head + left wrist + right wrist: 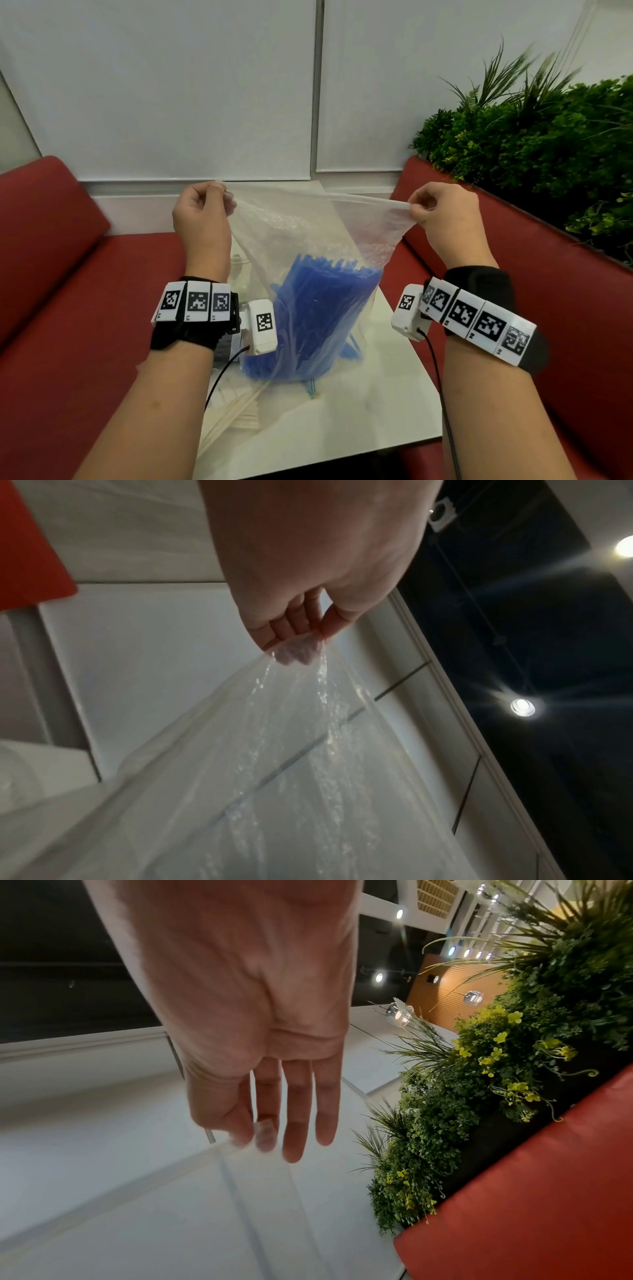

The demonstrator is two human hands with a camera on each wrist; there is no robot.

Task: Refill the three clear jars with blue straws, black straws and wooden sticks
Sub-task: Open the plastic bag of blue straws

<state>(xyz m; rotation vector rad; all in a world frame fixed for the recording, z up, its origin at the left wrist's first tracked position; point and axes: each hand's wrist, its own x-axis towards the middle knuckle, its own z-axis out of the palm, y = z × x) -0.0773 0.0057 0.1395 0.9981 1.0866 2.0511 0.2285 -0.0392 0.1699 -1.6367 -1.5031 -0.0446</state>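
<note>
A clear plastic bag (308,233) full of blue straws (315,315) stands on the white table (376,411). My left hand (202,209) pinches the bag's left top corner, and my right hand (438,209) pinches its right top corner, stretching the mouth wide between them. In the left wrist view my left hand (308,631) grips the crumpled bag film (274,750). In the right wrist view my right hand (257,1137) pinches the film edge with thumb and forefinger, the other fingers straight. Wooden sticks (236,414) lie in a bag at the table's near left. A clear jar (241,270) shows partly behind the bag.
Red bench seats (68,291) flank the table on both sides. A green plant hedge (548,154) runs behind the right seat (548,291). A white wall (171,85) closes the far side. A few loose blue straws (352,349) poke out by the bag's base.
</note>
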